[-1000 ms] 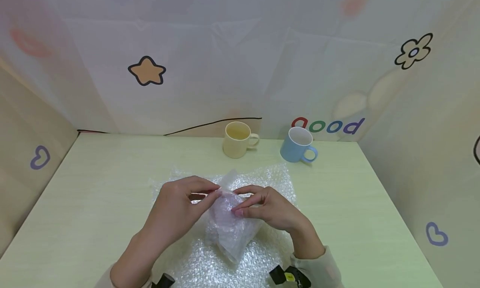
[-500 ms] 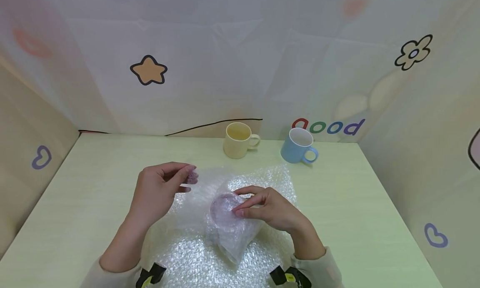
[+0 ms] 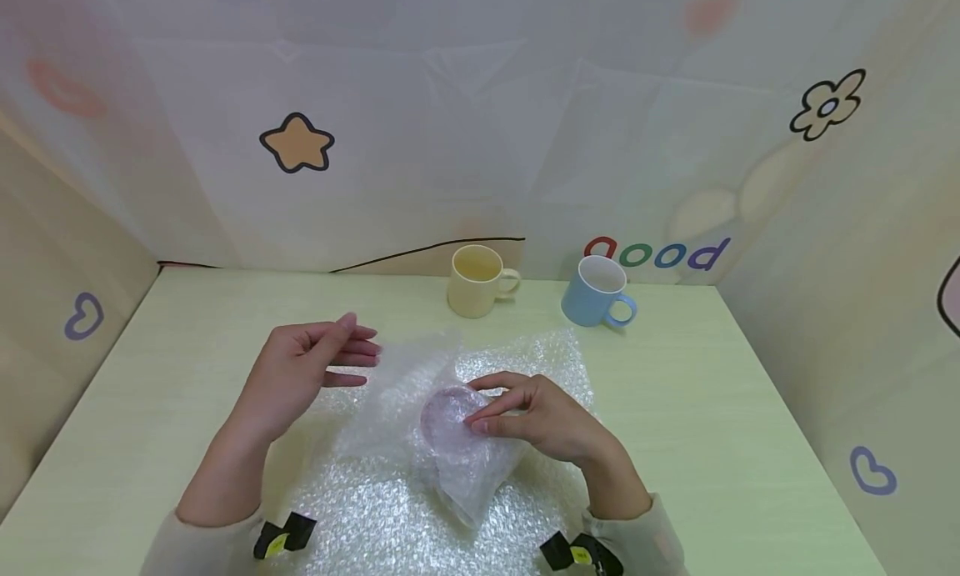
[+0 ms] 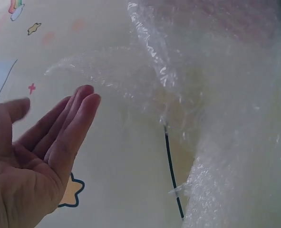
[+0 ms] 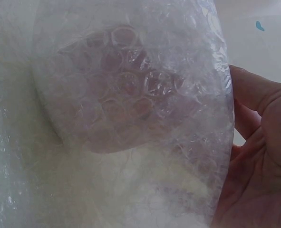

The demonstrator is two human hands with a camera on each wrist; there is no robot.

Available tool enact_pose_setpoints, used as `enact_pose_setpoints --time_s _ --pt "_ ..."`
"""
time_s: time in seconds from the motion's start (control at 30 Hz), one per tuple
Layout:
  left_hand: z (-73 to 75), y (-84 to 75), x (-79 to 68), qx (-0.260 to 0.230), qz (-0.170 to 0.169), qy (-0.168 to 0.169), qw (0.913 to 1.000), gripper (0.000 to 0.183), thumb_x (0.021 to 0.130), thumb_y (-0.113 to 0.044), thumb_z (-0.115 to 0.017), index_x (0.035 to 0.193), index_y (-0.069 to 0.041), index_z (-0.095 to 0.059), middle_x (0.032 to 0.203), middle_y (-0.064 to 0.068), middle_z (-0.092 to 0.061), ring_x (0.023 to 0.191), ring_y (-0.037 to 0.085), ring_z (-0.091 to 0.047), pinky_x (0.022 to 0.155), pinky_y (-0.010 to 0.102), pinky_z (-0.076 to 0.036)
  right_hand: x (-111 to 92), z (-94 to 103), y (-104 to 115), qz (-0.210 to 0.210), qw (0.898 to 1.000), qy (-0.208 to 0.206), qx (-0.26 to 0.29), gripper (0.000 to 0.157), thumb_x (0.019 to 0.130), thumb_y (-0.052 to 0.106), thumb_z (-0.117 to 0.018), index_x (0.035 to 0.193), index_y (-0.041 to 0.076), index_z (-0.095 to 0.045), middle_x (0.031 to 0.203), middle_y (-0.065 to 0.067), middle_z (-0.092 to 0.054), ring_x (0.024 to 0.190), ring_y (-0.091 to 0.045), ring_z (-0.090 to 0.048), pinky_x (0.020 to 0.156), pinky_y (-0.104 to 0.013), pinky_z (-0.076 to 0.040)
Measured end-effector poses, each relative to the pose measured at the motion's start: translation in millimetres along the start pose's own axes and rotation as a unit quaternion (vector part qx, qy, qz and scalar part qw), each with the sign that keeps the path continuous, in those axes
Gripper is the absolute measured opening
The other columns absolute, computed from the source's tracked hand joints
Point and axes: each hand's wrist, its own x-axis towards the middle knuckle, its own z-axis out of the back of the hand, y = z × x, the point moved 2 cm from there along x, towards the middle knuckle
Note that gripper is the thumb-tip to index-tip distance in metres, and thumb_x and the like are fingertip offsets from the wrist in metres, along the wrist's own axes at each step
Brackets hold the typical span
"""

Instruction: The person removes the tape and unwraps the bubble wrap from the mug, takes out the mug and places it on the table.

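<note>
A round, pinkish thing is wrapped in bubble wrap, its details blurred by the bubbles. My right hand holds the wrapped bundle from its right side, thumb and fingers gripping the wrap. To the left, my left hand is raised and bare, its fingers fairly straight and thumb apart. A loose flap of bubble wrap stands out from the bundle beside the left fingertips; in the left wrist view the flap appears to the right of the hand. A larger bubble wrap sheet lies beneath.
Behind the wrap, a yellow mug and a blue mug stand upright near the back edge of the pale table. A printed cloth backdrop rises behind and at both sides.
My left hand let go of the bubble wrap flap and moved left, its fingers straightening. The flap has opened out leftward. My right hand has stayed on the bundle.
</note>
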Motion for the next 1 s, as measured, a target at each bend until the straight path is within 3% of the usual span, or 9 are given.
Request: enact_pose_setpoints --time_s 0.17,0.27,0.33,0.53,0.7,0.83,1.0 --pt "-3.7 -0.9 -6.5 0.103 0.016 0.047 0.9934 0.053 0.098 -0.048 -0.069 0.133 -0.008 -0.068 0.125 0.008 -0.075 0.111 0.022 -0.074 0.089 0.038 -0.062 -0.1 -0.1 0.1 0.0 1.0 0.001 0.002 0.012 0.09 0.018 -0.08 0.101 0.016 -0.085 0.141 0.0 -0.065 0.139 -0.03 -0.052 0.104 -0.043 -0.05" --pt "-10.2 0.4 -7.5 0.17 0.021 0.045 0.9843 0.064 0.086 -0.056 -0.079 0.133 -0.013 -0.069 0.125 0.003 -0.076 0.114 0.021 -0.074 0.094 0.042 -0.06 -0.2 0.0 0.0 0.001 1.0 0.001 0.003 0.012 0.09 0.018 -0.081 0.101 0.016 -0.085 0.141 0.0 -0.065 0.139 -0.03 -0.052 0.105 -0.044 -0.049" --pt "-14.7 1.6 -6.9 0.189 0.02 0.037 0.9812 0.067 0.083 -0.058 -0.081 0.132 -0.014 -0.071 0.125 0.002 -0.076 0.115 0.02 -0.073 0.096 0.045 -0.059 -0.3 0.0 -0.1 0.002 1.0 0.001 0.004 0.012 0.09 0.018 -0.081 0.101 0.016 -0.085 0.141 -0.001 -0.065 0.139 -0.03 -0.052 0.106 -0.044 -0.048" --pt "-24.3 4.0 -5.7 0.182 0.013 0.029 0.9828 0.045 0.09 -0.047 -0.079 0.122 -0.016 -0.077 0.118 0.001 -0.078 0.103 0.017 -0.077 0.091 0.041 -0.061 -0.8 0.0 0.1 0.002 1.0 0.002 0.009 0.012 0.09 0.018 -0.081 0.101 0.015 -0.085 0.141 -0.001 -0.065 0.139 -0.031 -0.052 0.105 -0.045 -0.048" --pt "-22.0 2.3 -5.6 0.172 -0.006 0.021 0.9848 0.028 0.099 -0.031 -0.071 0.121 -0.014 -0.078 0.116 0.003 -0.079 0.092 0.019 -0.078 0.083 0.032 -0.062 -1.0 -0.2 1.2 0.0 1.0 0.003 0.01 0.012 0.09 0.017 -0.08 0.101 0.015 -0.085 0.141 -0.001 -0.065 0.139 -0.031 -0.052 0.104 -0.044 -0.049" --pt "-17.8 5.9 -2.0 0.143 -0.005 0.015 0.9896 0.026 0.103 -0.022 -0.066 0.124 -0.009 -0.076 0.116 0.008 -0.079 0.099 0.023 -0.078 0.08 0.028 -0.063 -1.0 -0.2 1.3 -0.004 1.0 0.002 0.009 0.012 0.09 0.017 -0.08 0.101 0.015 -0.085 0.141 0.0 -0.065 0.139 -0.03 -0.051 0.104 -0.043 -0.049" --pt "-14.2 15.4 3.8 0.128 0.0 0.005 0.9918 0.028 0.104 -0.022 -0.064 0.127 -0.01 -0.074 0.117 0.011 -0.078 0.103 0.029 -0.077 0.079 0.029 -0.063 -0.7 -0.2 0.8 -0.007 1.0 0.003 0.006 0.012 0.09 0.018 -0.08 0.101 0.016 -0.085 0.141 0.0 -0.065 0.14 -0.029 -0.051 0.105 -0.043 -0.049"
